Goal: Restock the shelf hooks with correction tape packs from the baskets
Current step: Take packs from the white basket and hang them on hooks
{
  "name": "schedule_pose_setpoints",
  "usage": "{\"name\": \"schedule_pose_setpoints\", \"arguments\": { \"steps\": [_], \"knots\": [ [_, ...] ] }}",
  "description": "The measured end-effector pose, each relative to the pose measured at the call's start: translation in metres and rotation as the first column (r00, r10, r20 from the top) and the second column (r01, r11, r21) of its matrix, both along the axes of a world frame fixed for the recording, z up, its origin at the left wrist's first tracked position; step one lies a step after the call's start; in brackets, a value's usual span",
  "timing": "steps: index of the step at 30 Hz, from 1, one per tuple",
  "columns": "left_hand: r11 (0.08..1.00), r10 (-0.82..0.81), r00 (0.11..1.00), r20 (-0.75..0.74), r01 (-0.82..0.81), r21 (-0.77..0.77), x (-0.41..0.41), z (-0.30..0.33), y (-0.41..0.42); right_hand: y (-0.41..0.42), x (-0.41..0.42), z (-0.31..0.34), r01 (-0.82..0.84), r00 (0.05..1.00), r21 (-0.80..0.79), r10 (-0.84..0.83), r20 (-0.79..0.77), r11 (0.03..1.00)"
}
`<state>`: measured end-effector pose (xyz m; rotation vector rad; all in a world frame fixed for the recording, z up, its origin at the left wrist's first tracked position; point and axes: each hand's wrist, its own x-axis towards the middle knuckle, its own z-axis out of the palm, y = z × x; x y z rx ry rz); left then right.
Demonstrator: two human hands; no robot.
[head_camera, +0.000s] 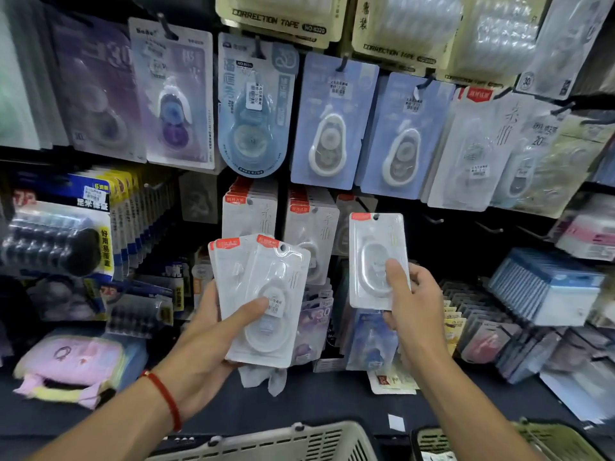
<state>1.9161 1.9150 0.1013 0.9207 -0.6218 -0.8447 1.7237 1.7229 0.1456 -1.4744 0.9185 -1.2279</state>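
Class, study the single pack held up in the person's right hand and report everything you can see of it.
The single pack is a white card under a clear plastic blister, with a red label at its top left corner and a round hang hole beside it. A white oval correction tape sits inside. It is held upright, slightly tilted, in front of the shelf. The right hand pinches its lower right part, thumb on the front; nothing else touches it.

Grey basket (299, 440) and green basket (545, 440) cut off by the lower edge, their contents mostly unseen, fanned packs (266, 294) partly overlapped by one another, left-side shelf stock (60, 241) blurred, price label print (254, 94) too small to be read.
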Motion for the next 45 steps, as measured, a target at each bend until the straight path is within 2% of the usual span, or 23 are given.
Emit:
{"name": "schedule_pose_setpoints", "arguments": {
  "steps": [3,8,11,13,15,20,23,28,31,34,37,45],
  "knots": [
    [1.000,-0.023,1.000,0.004,0.023,-0.017,0.000,-0.001,0.001,-0.003,0.004,-0.001,-0.060,0.998,0.051,0.060,0.003,0.997],
    [0.999,-0.025,0.999,0.024,0.026,-0.026,-0.006,0.000,0.003,0.003,0.006,-0.020,-0.151,0.972,0.389,0.208,-0.110,0.909],
    [1.000,0.011,0.999,0.036,-0.010,-0.024,-0.010,0.001,0.003,0.021,0.010,-0.019,-0.303,0.899,0.303,0.377,-0.225,0.904],
    [0.999,0.028,0.998,0.052,-0.026,-0.023,-0.013,0.003,0.004,0.038,0.014,-0.015,-0.516,0.797,0.240,0.563,-0.218,0.822],
    [0.999,0.030,0.998,0.062,-0.029,-0.029,-0.016,0.005,0.004,0.055,0.019,-0.018,-0.627,0.709,0.205,0.659,-0.251,0.752],
    [0.999,0.036,0.996,0.087,-0.032,-0.041,-0.019,0.005,0.007,0.065,0.025,-0.031,-0.585,0.761,0.099,0.587,-0.276,0.805],
    [0.999,0.027,0.994,0.105,-0.022,-0.046,-0.015,0.004,0.009,0.057,0.022,-0.030,-0.543,0.822,0.089,0.550,-0.144,0.835],
    [0.995,0.102,0.986,0.130,-0.103,0.002,-0.007,0.002,0.011,0.035,0.015,-0.020,-0.243,0.969,-0.005,0.243,0.046,0.970],
    [0.994,0.106,0.985,0.139,-0.109,0.012,-0.005,0.000,0.012,0.019,0.009,-0.012,-0.140,0.979,-0.046,0.145,0.142,0.989],
    [0.993,0.113,0.985,0.131,-0.116,0.016,-0.006,0.000,0.012,0.007,0.005,-0.011,-0.101,0.977,-0.007,0.100,0.188,0.995],
    [0.993,0.109,0.986,0.128,-0.113,0.027,-0.006,-0.001,0.012,0.003,0.002,-0.011,-0.096,0.976,0.024,0.089,0.199,0.995],
    [0.995,0.090,0.987,0.131,-0.095,0.032,-0.004,-0.003,0.011,0.004,0.000,-0.008,-0.066,0.979,-0.014,0.067,0.194,0.998]
  ]
}}
